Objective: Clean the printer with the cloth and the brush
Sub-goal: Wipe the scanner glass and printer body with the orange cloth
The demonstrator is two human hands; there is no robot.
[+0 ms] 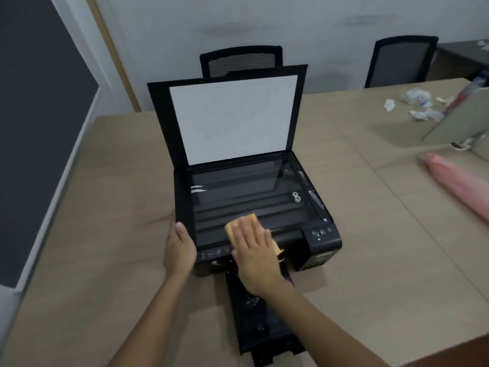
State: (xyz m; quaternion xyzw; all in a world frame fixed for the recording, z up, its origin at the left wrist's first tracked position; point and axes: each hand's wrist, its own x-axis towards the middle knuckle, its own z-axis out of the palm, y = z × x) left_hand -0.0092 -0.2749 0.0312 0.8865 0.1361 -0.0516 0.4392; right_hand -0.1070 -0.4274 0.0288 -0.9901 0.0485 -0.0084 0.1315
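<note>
A black printer (pixel 321 245) stands on the table with its scanner lid (pixel 232 117) raised upright, the white underside facing me. The glass bed (pixel 238 192) lies exposed. My right hand (pixel 255 258) lies flat, fingers spread, pressing an orange cloth (pixel 242 223) onto the front edge of the glass. Most of the cloth is hidden under the palm. My left hand (pixel 178 247) grips the printer's front left corner. The output tray (pixel 262 319) sticks out toward me, speckled with dust. No brush is visible.
The tan table (pixel 105 207) extends left and right. A pink object (pixel 457 184) lies at the right edge. Crumpled white papers (pixel 418 104) and a grey panel (pixel 460 120) sit far right. Two black chairs (pixel 240 59) stand behind the table.
</note>
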